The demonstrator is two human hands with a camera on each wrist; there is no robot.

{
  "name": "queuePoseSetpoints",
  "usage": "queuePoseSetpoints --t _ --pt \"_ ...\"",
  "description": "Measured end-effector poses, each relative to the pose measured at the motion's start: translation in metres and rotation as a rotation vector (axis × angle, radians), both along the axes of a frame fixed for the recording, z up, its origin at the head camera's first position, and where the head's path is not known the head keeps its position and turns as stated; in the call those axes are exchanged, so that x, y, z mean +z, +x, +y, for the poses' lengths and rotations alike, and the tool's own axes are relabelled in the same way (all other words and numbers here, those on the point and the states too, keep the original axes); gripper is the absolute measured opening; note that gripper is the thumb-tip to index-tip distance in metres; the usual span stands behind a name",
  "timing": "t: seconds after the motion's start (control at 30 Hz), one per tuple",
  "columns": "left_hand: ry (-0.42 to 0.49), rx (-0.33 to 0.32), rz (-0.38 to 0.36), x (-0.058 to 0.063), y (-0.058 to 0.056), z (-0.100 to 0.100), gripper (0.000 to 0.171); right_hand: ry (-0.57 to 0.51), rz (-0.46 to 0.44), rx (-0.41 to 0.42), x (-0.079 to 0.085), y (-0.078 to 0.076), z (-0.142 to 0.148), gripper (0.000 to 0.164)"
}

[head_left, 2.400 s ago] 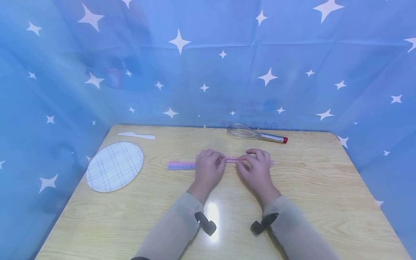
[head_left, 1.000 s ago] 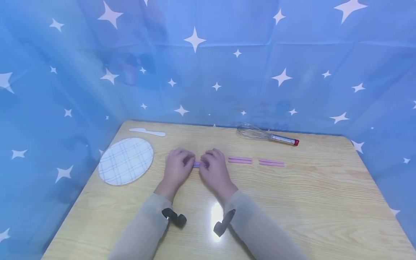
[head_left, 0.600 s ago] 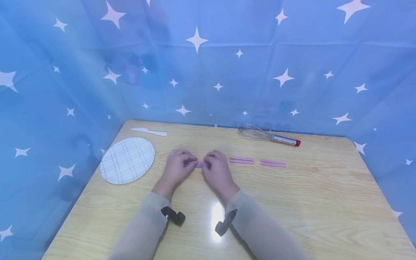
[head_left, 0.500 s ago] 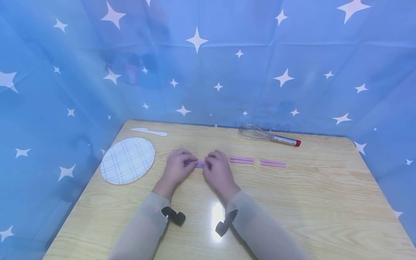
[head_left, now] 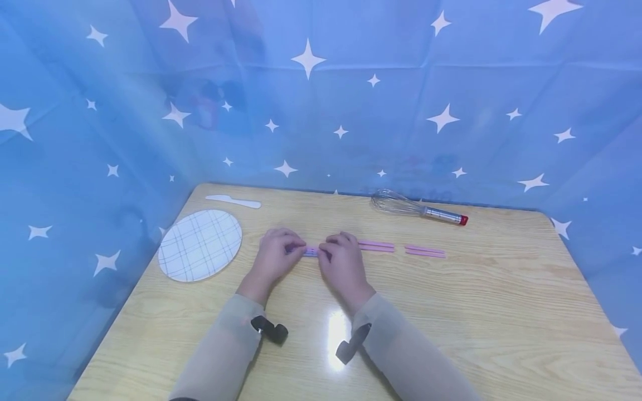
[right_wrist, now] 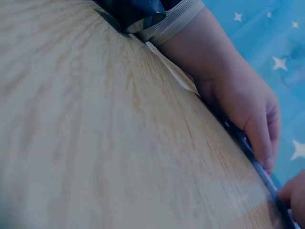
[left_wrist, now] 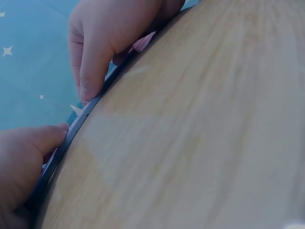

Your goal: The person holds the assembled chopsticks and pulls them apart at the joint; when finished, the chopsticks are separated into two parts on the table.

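Note:
Thin pink and blue sticks point(head_left: 311, 252) lie in a bundle on the table. My left hand point(head_left: 273, 256) pinches the bundle between thumb and fingers, palm down. A short way right, my right hand point(head_left: 343, 264) pinches the same bundle. Only a short stretch of it shows between the hands. In the left wrist view the sticks point(left_wrist: 72, 131) run dark and thin along the table, one hand on each side of the visible stretch. Right of my right hand, a pair of pink sticks point(head_left: 378, 248) lies close by, with another pink pair point(head_left: 425, 253) further right.
An oval white plate with a checked pattern point(head_left: 200, 245) lies at left. Behind it is a white knife point(head_left: 233, 201). A wire whisk point(head_left: 418, 209) with a red end lies near the table's back edge. A blue star-print curtain point(head_left: 321, 106) surrounds the wooden table point(head_left: 476, 323).
Both hands have moved left along the sticks, uncovering pink pairs on the right. Lately my right hand has shifted slightly right, showing more of the bundle between the hands. The head view has turned slightly.

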State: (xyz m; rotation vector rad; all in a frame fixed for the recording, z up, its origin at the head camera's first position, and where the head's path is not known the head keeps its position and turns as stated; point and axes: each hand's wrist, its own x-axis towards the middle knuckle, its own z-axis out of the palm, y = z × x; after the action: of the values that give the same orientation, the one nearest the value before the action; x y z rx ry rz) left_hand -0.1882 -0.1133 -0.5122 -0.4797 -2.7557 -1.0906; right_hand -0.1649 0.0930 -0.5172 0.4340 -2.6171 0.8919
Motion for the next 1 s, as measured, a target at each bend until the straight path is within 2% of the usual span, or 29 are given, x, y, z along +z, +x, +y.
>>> queuePoseSetpoints --t 0.3,0.53,0.83,1.0 --pt "-0.002 0.0 0.014 -0.0005 0.0009 0.0006 0.018 -0.03 -0.04 -0.001 0.0032 0.0025 -0.0005 0.013" --pt "0.006 0.004 0.003 0.0026 0.0019 0.0012 0.014 -0.073 -0.154 -0.032 0.0037 0.0011 -0.0006 0.014" --pt "-0.018 0.009 0.0 0.0001 0.0011 0.0029 0.008 -0.074 -0.141 -0.023 0.0031 0.0 0.0 0.01" --pt "0.001 0.009 0.01 -0.0011 0.0012 0.0038 0.007 -0.076 -0.137 -0.024 0.0027 0.0 0.0004 0.009"
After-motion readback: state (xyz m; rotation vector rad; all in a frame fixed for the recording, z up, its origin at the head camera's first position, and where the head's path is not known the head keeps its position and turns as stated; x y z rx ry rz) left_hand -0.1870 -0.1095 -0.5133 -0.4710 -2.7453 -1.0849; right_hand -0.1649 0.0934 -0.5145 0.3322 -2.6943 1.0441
